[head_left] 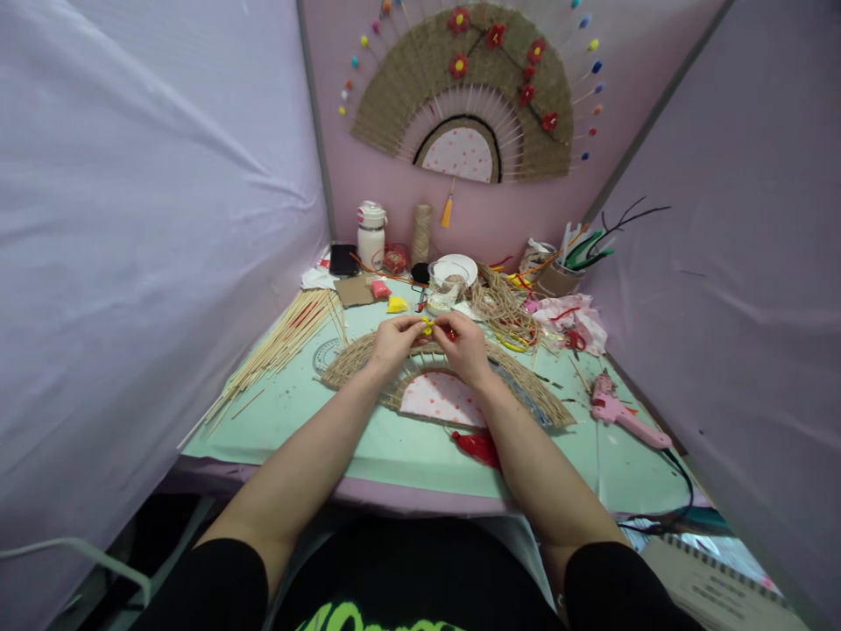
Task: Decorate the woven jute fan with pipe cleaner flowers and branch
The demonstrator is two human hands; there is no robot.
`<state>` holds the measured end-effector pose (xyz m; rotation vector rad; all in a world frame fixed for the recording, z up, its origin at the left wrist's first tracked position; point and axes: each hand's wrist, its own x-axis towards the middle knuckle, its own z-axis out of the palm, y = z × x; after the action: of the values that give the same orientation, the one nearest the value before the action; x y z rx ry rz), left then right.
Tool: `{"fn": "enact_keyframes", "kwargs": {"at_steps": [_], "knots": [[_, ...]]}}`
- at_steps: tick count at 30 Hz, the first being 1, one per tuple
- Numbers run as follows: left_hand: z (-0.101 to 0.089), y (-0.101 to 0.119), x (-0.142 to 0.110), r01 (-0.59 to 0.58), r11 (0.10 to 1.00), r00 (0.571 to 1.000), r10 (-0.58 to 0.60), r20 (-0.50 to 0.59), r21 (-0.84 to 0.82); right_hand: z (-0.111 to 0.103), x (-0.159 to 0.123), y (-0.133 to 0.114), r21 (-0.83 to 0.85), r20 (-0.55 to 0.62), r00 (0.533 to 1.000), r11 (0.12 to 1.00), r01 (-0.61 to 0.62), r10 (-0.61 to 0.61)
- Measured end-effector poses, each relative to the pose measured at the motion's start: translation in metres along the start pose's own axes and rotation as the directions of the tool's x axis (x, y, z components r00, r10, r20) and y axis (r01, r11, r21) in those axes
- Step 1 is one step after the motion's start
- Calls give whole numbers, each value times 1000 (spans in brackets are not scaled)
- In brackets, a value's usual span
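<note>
Between my fingertips, over the upper edge of the fan (348,359) on the table, is one small yellow piece (427,326); it may be modelling clay, but it is too small to tell. My left hand (396,343) and right hand (466,346) both pinch it, fingers curled in. To work it well, I'd press lightly, steady it with the left and turn it with the right, so the shape stays even. A red bit (451,335) shows by my right fingers; I can't tell whether I hold it. Taking the yellow piece as the dial's centre, I count one yellow packet (397,305) and one coral packet (380,289) at ten o'clock, one twine spool (421,232) at twelve, one pink glue gun (627,422) at four, one red tassel (477,449) at five, and thin sticks (282,337) at nine, too overlapped to count.
</note>
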<state>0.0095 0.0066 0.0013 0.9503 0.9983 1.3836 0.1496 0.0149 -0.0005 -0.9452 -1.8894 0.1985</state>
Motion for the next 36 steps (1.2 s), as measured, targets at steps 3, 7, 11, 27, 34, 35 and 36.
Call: {"fn": "enact_keyframes", "kwargs": {"at_steps": [3, 7, 11, 27, 34, 35, 36], "knots": [[0, -1, 0, 19, 1000, 1000, -19, 4, -16, 3, -1, 2, 66, -6, 998, 996, -57, 58], [-1, -5, 3, -10, 999, 1000, 10, -3, -36, 5, -1, 4, 67, 14, 998, 996, -66, 65], [-1, -8, 5, -74, 997, 996, 74, -47, -7, 3, 0, 3, -22, -2, 1000, 1000, 0, 0], [4, -1, -3, 19, 993, 999, -24, -36, -118, 6, -4, 1, 43, -56, 996, 997, -71, 73], [2, -5, 0, -75, 996, 996, 72, -58, -44, 6, -3, -3, 70, -65, 993, 993, -94, 99], [2, -6, 0, -107, 994, 993, 107, -58, -5, 6, -3, -4, 55, -63, 994, 994, -90, 94], [1, -7, 0, -139, 990, 989, 141, -54, 36, 6, -3, -4, 39, -59, 994, 995, -87, 89]]}}
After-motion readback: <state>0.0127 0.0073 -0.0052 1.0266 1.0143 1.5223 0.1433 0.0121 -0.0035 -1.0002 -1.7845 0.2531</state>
